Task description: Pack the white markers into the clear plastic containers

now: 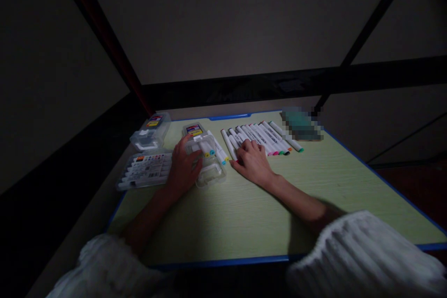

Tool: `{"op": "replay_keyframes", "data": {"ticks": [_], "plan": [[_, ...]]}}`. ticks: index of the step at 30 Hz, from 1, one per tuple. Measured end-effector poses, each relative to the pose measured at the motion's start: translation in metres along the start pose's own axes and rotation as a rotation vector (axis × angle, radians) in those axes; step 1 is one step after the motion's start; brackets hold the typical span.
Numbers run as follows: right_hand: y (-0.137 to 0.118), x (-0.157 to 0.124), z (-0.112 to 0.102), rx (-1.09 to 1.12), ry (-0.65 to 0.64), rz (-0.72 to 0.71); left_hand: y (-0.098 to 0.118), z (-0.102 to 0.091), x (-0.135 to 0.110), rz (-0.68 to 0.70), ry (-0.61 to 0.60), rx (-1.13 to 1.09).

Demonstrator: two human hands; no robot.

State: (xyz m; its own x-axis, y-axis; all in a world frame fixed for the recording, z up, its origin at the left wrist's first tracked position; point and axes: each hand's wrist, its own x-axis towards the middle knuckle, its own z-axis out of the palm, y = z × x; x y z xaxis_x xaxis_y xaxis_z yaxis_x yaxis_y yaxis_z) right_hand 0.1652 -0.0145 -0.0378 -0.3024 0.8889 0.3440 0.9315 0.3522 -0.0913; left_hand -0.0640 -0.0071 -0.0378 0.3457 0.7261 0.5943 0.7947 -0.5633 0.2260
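Observation:
My left hand (185,164) curls round the left side of a small clear plastic marker case (211,174), its thumb and fingers apart on either side. The case lies with its lid open, and a few markers (206,150) with yellow and blue ends rest in it. Two white markers (217,146) lie just beside the case. My right hand (252,160) rests on the left part of a row of white markers (268,137), its fingers bent and closed on a marker (229,144) with a red end. The fingertips are partly hidden.
A closed clear case (152,131) stands at the table's back left. Before it lies a flat clear case full of white markers (145,170). A blurred greenish flat object (301,123) lies at the back right. The light green table (223,228) has a blue edge.

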Motion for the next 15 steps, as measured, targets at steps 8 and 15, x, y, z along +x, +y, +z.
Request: {"op": "replay_keyframes", "data": {"ticks": [8,15], "plan": [[0.0008,0.0011,-0.0013,0.079,-0.003,0.028,-0.0011,0.0007,0.0002,-0.015,-0.005,-0.007],[0.0048,0.0019,-0.0018,0.176,0.098,0.037,-0.0027,0.0014,-0.0009,-0.007,-0.003,-0.003]]}}
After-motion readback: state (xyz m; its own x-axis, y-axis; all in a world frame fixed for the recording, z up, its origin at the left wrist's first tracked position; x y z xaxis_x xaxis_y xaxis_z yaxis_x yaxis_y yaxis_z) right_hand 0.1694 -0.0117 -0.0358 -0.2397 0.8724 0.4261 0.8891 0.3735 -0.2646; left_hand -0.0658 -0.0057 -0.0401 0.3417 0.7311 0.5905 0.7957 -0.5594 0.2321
